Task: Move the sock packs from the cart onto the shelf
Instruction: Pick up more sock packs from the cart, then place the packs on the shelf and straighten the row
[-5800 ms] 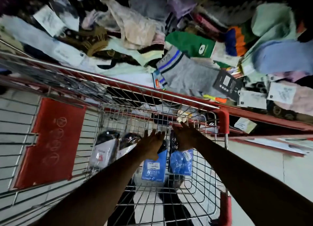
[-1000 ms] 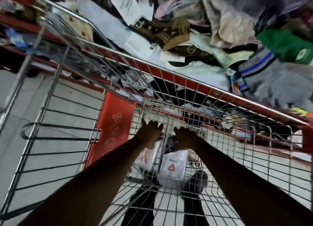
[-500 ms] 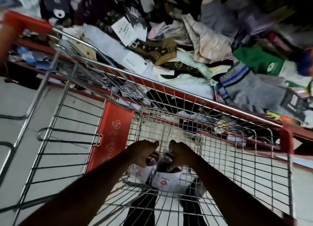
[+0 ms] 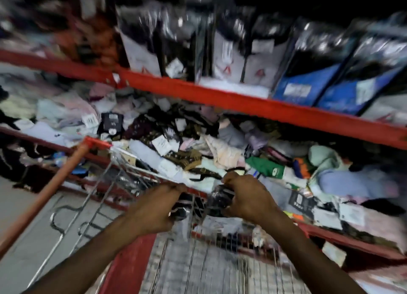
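Both hands centre frame, over wire cart (image 4: pixel 123 179): left hand (image 4: pixel 154 207) & right hand (image 4: pixel 246 196) each clenched on shiny dark plastic sock pack (image 4: pixel 220 198).

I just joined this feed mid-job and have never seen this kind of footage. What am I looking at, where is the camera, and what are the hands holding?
There is no machine: one wide-angle camera sits on a person's head, looking forward and down at two bare hands. The left hand and right hand are each closed on a dark, shiny plastic-wrapped sock pack, raised above the silver wire shopping cart with its orange handle. Ahead stands a red metal shelf. Its upper level holds upright packs, white-carded and blue-carded; the lower level holds a loose heap of mixed socks. The picture is motion-blurred, so labels are unreadable.
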`<state>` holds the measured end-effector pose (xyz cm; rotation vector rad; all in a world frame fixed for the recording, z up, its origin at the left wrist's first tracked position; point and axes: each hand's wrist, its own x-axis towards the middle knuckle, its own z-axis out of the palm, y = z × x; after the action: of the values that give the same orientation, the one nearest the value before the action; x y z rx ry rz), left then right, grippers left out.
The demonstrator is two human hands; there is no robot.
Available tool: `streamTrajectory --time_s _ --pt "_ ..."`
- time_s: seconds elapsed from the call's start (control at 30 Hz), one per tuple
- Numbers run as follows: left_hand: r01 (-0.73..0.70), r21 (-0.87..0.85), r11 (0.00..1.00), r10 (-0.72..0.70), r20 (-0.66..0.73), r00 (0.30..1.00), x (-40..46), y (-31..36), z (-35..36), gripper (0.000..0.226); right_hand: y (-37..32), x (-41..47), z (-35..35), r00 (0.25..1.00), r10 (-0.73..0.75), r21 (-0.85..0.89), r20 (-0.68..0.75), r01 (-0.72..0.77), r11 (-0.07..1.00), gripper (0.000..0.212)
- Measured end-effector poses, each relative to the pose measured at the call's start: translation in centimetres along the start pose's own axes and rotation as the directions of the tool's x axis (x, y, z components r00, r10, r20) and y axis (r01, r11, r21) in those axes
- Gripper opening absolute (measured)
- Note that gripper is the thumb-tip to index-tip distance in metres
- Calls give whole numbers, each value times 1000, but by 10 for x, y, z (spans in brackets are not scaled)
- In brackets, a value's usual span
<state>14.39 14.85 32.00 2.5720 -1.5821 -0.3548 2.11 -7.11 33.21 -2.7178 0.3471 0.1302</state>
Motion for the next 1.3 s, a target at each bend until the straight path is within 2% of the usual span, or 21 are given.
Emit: streamTrajectory --time_s 0.1,0.37,0.47,0.63,0.7,0.87,1.0,1.1,1.3 --pt "6 75 997 1 -103 995 7 14 -72 70 -19 -3 -75 995 -15 -53 -100 10 999 63" --pt "24 213 977 45 -314 948 26 31 -203 67 -55 -14 -214 925 -70 -12 -374 71 997 74" --pt "3 210 978 79 -384 920 35 39 -248 62 -63 -10 -258 877 -92 -18 -472 94 995 68" --pt "14 248 969 85 -385 919 52 52 -296 65 -72 16 -307 823 -70 -38 -564 59 998 69" --pt "11 253 967 89 -382 920 61 51 -306 69 -73 28 -319 820 -73 -73 -568 38 997 69" --pt "3 246 969 91 -371 924 80 54 -321 77 -70 63 -330 866 -9 -154 -499 -78 985 61" --pt "-7 243 970 93 -346 934 95 60 -330 82 -59 90 -320 898 59 -176 -435 -149 973 69" --pt "3 215 977 76 -358 931 107 59 -334 76 -52 103 -310 916 75 -188 -394 -160 969 71" --pt "13 232 973 78 -379 922 132 56 -337 77 -37 110 -300 913 65 -188 -404 -152 970 60"
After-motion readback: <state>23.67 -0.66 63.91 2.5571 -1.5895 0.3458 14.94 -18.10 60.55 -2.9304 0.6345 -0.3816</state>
